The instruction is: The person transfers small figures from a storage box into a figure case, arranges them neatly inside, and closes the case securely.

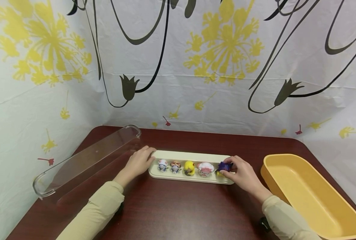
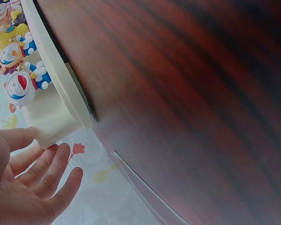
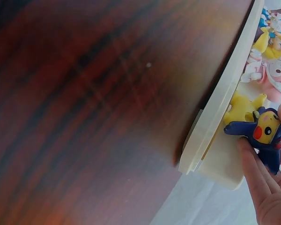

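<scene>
A cream tray [image 1: 178, 155] holds a row of several small figurines across the middle of the table. My right hand [image 1: 243, 174] pinches the figurine in a dark purple-blue hood [image 1: 224, 166] at the tray's right end, its yellow face and red cheek showing in the right wrist view. At the left end, my left hand [image 1: 138, 162] touches the tray with extended fingers. Nearest that hand is a white-headed figurine [image 1: 162, 165], then a brown-headed figurine [image 1: 175, 167], a yellow figurine [image 1: 189, 168] and a pink figurine with a white top [image 1: 206, 169].
A long transparent cover [image 1: 89, 160] lies slanted along the table's left side. On the right stands a deep yellow bin [image 1: 310, 190]. The dark red-brown table [image 1: 184, 210] meets a patterned white cloth [image 1: 172, 80] at the back and sides.
</scene>
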{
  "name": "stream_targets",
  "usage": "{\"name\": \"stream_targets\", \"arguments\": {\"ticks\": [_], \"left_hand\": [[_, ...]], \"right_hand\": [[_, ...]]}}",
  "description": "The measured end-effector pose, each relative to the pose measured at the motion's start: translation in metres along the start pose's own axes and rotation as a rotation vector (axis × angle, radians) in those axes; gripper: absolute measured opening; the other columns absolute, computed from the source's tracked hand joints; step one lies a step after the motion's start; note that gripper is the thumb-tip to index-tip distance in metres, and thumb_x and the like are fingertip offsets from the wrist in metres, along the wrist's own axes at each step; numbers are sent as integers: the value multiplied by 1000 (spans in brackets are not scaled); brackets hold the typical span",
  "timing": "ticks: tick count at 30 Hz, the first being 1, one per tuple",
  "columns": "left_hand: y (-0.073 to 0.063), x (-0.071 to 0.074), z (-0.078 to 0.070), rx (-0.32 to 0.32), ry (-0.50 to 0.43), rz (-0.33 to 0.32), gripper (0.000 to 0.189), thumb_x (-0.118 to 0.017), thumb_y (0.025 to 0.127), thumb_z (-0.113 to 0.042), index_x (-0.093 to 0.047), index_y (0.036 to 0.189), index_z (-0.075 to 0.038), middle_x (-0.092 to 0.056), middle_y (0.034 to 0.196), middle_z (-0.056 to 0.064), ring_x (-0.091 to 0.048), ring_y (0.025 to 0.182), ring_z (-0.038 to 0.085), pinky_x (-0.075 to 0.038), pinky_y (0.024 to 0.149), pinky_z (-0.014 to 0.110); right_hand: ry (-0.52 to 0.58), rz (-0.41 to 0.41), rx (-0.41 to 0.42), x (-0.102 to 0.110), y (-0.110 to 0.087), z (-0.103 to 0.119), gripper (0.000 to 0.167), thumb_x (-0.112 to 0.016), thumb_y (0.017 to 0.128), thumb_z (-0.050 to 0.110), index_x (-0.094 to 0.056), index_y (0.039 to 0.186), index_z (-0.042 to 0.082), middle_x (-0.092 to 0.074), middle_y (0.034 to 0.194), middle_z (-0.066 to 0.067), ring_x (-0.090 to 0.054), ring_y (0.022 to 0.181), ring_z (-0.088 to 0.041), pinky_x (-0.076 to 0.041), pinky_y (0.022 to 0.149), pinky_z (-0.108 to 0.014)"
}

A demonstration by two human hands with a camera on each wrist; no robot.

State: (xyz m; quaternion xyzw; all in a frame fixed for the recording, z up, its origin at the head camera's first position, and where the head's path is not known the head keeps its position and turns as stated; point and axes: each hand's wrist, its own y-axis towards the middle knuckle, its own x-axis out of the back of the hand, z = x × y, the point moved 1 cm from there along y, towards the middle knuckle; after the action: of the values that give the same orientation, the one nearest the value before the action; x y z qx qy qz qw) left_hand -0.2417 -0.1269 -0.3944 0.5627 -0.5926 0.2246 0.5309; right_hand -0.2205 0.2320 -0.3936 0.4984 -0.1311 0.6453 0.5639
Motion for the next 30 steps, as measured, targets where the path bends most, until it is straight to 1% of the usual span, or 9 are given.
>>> {"name": "stream_targets", "arguments": {"ticks": [12, 23, 30], "left_hand": [[0, -1, 1, -6, 6, -2, 25, -61, 82, -14, -60, 107, -8, -56, 94, 6, -56, 80, 27, -45, 63, 42], [0, -1, 0, 1, 2, 4, 25, -60, 82, -14, -60, 107, -8, -56, 94, 6, -56, 81, 26, -45, 64, 42], [0, -1, 0, -2, 4, 1, 25, -60, 82, -14, -60, 107, -8, -56, 94, 6, -56, 80, 26, -45, 64, 42]], "right_hand": [[-10, -1, 34, 1, -3, 2, 33, -75, 69, 18, -56, 94, 9, -51, 82, 2, -57, 71, -11, -49, 61, -29], [-25, -25, 63, 1, -4, -2, 33, -76, 68, 22, -58, 93, 10, -53, 82, 3, -57, 69, -10, -49, 60, -29], [-12, -24, 46, 5, -4, -2, 36, -75, 70, 27, -59, 95, 7, -55, 84, 0, -59, 69, -13, -49, 60, -31]]}}
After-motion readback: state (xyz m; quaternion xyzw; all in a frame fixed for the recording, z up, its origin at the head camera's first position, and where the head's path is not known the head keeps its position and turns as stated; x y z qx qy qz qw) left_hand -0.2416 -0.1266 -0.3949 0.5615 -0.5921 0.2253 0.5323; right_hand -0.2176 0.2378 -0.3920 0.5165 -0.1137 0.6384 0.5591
